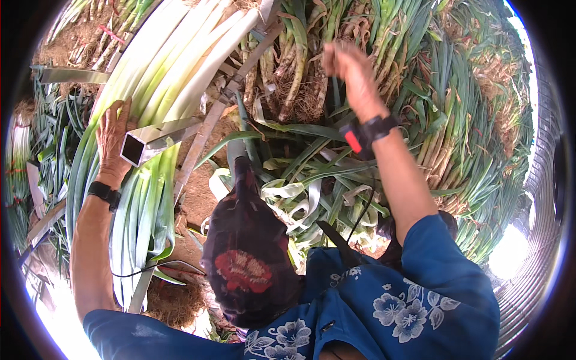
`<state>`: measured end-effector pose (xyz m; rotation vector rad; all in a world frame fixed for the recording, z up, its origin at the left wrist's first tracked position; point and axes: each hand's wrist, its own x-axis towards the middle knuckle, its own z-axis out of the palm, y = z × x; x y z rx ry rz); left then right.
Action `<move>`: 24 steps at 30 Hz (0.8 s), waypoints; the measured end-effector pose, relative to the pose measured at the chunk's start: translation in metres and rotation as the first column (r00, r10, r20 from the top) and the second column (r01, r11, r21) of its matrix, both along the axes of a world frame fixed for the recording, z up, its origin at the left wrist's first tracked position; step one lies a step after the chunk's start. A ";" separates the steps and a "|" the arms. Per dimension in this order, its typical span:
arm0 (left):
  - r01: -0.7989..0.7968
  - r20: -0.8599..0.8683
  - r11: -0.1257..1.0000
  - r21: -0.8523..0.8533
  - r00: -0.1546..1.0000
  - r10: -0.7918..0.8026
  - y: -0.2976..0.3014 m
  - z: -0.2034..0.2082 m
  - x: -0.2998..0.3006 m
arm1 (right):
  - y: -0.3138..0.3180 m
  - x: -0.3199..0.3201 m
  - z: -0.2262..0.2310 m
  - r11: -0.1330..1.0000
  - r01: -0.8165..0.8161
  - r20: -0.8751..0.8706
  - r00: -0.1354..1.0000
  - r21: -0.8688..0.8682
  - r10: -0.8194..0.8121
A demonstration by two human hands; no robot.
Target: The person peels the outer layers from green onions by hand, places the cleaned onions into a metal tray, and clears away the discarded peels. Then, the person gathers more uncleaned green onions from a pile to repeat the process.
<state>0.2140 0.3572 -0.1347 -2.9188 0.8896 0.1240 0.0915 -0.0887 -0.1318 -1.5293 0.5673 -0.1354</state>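
A thick bundle of leeks (162, 78), white at the far end and green toward me, lies in a metal frame at the left. My left hand (114, 135) rests against the left side of the bundle with its fingers stretched along the stalks. Just right of that hand, a square metal tube (159, 139) crosses over the leeks. My right hand (354, 72) is raised at upper centre, in front of unwashed leeks (294, 66) with roots and dry leaves. Motion blurs its fingers, which look bent; whether they hold anything is not visible.
Large piles of leeks (444, 132) fill the right side. Loose trimmed leaves (324, 180) litter the ground ahead of my knee (246, 258), which is in dark floral cloth. Metal bars (201, 138) run beside the bundle. More leeks (21, 156) stand at far left.
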 end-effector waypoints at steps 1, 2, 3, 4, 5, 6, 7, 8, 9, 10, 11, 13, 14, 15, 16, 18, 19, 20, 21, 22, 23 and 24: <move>0.029 0.062 0.999 0.029 0.998 -0.031 0.005 -0.004 0.001 | -0.001 -0.019 -0.024 0.994 0.090 -0.166 0.983 0.054 -0.080; 0.066 0.107 0.995 0.079 0.992 -0.074 0.016 -0.013 0.001 | 0.011 -0.033 -0.045 0.986 0.145 -0.285 0.952 0.086 -0.115; 0.037 0.064 0.986 0.163 0.997 -0.048 0.032 -0.025 0.006 | 0.027 -0.041 -0.064 0.962 0.222 -0.376 0.914 0.157 -0.150; 0.014 0.026 0.970 0.244 0.999 -0.021 0.041 -0.032 0.009 | 0.041 -0.047 -0.090 0.952 0.239 -0.346 0.924 0.189 -0.163; 0.041 0.043 0.977 0.208 0.998 -0.051 0.042 -0.038 0.010 | 0.049 -0.046 -0.115 0.943 0.301 -0.401 0.888 0.140 -0.224; 0.078 0.062 0.984 0.162 0.994 -0.089 0.035 -0.045 0.012 | 0.041 -0.046 -0.142 0.985 0.152 -0.424 0.889 -0.085 -0.173; 0.108 0.082 0.986 0.129 0.990 -0.119 0.034 -0.050 0.013 | 0.045 -0.038 -0.159 0.954 0.066 -0.435 0.879 -0.294 -0.195; 0.096 0.075 0.988 0.120 0.992 -0.106 0.037 -0.054 0.014 | 0.052 -0.029 -0.166 0.877 -0.026 -0.444 0.869 -0.480 -0.217; 0.077 0.068 0.990 0.118 0.994 -0.086 0.044 -0.053 0.013 | 0.060 -0.021 -0.164 0.881 -0.029 -0.439 0.875 -0.472 -0.206; 0.070 0.075 0.989 0.126 0.994 -0.080 0.050 -0.052 0.014 | 0.066 -0.012 -0.160 0.856 -0.022 -0.467 0.845 -0.517 -0.261; 0.072 0.053 0.987 0.140 0.995 -0.080 0.054 -0.052 0.015 | 0.069 -0.006 -0.156 0.827 -0.016 -0.491 0.811 -0.562 -0.317; 0.075 0.022 0.981 0.181 0.997 -0.080 0.044 -0.052 0.020 | 0.053 -0.005 -0.157 0.844 0.026 -0.479 0.814 -0.536 -0.330; 0.084 0.026 0.981 0.172 0.996 -0.090 0.038 -0.052 0.022 | 0.044 -0.009 -0.157 0.861 0.064 -0.472 0.815 -0.504 -0.337; 0.096 -0.032 0.981 0.167 0.995 -0.092 0.039 -0.049 0.023 | 0.044 -0.014 -0.154 0.824 0.151 -0.393 0.822 -0.547 -0.412; 0.110 -0.091 0.981 0.161 0.991 -0.096 0.039 -0.047 0.024 | 0.037 -0.017 -0.150 0.812 0.571 -0.414 0.772 0.118 -0.483; 0.069 -0.127 0.971 0.229 0.991 -0.041 0.049 -0.047 0.034 | 0.030 -0.022 -0.134 0.684 0.612 -0.497 0.770 0.398 -0.400; 0.110 -0.190 0.960 0.257 0.980 -0.061 0.068 -0.044 0.040 | 0.036 -0.024 -0.123 0.726 0.528 -0.456 0.828 0.440 -0.326; 0.157 -0.256 0.950 0.271 0.963 -0.086 0.076 -0.041 0.046 | 0.043 -0.027 -0.118 0.722 0.523 -0.460 0.831 0.453 -0.313; 0.092 -0.379 0.973 0.211 0.925 -0.005 0.078 -0.031 0.056 | 0.052 -0.028 -0.115 0.827 0.406 -0.504 0.845 0.389 -0.178; 0.102 -0.303 0.960 0.260 0.953 -0.019 0.086 -0.021 0.062 | 0.063 -0.026 -0.113 0.905 0.260 -0.542 0.839 0.336 -0.040; 0.101 -0.227 0.943 0.318 0.973 -0.027 0.100 -0.007 0.066 | 0.086 -0.026 -0.113 0.914 0.173 -0.557 0.827 0.367 0.067; -0.016 -0.241 0.977 0.212 0.968 0.068 0.034 -0.001 0.065 | 0.070 -0.037 -0.132 0.928 0.188 -0.604 0.796 0.322 0.048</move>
